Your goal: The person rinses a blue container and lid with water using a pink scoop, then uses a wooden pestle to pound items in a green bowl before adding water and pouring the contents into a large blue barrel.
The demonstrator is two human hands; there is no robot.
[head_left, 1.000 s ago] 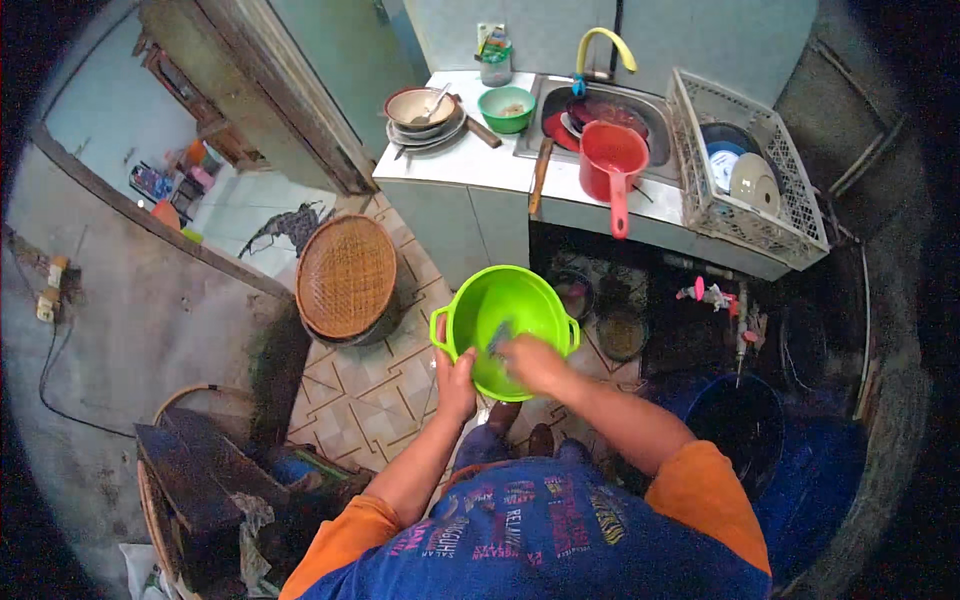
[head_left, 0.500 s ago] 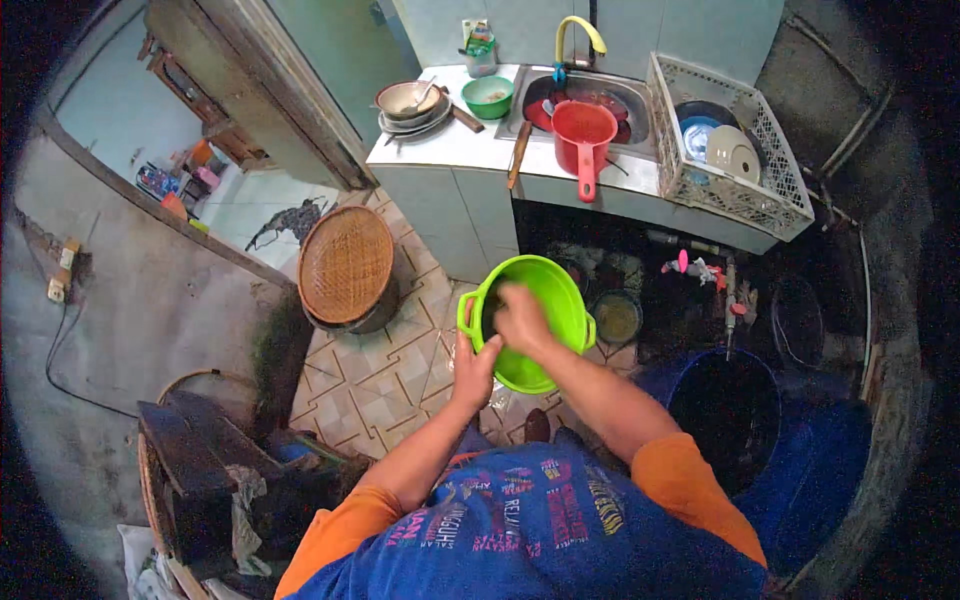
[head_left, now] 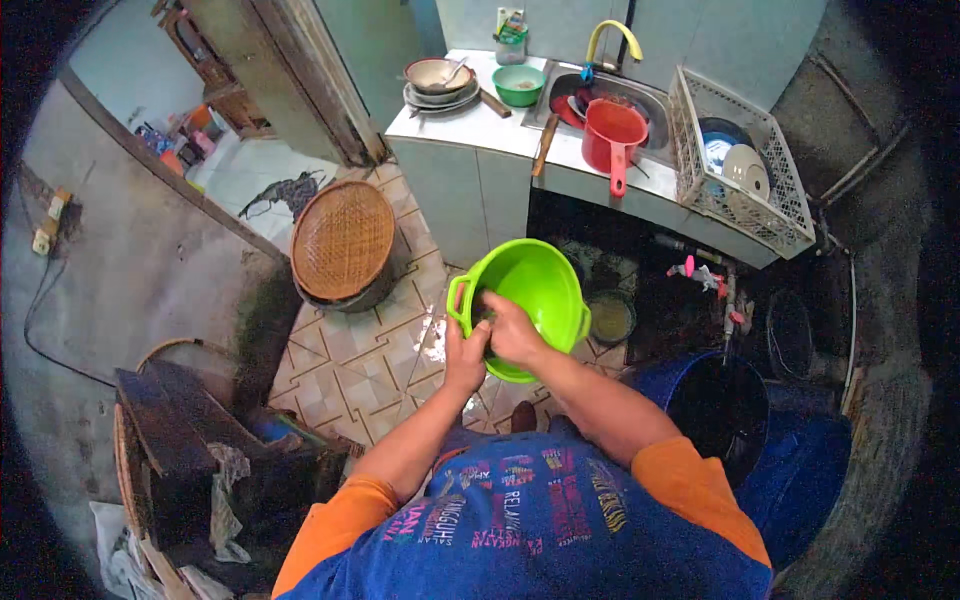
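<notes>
A bright green plastic basin [head_left: 540,280] with two loop handles hangs in front of me above the tiled floor, tilted so its inside shows. My left hand [head_left: 465,358] grips its near left rim, just below the left handle. Inside the basin, my right hand [head_left: 514,332] presses against the left wall with its fingers curled together. Something dark shows by those fingertips, too small and covered to make out. Both hands lie close together, one on each side of the wall.
Ahead, the sink [head_left: 650,115] holds a red dipper [head_left: 614,135]. Stacked dishes [head_left: 440,82] and a green bowl [head_left: 519,86] stand left of it; a white crate [head_left: 745,200] of dishes stands right. A woven tray [head_left: 343,240] covers a container. Low right is a blue barrel [head_left: 690,375].
My right hand has moved from the basin's middle to its left wall, near my left hand. The basin has tipped slightly, and the whole view has shifted a little.
</notes>
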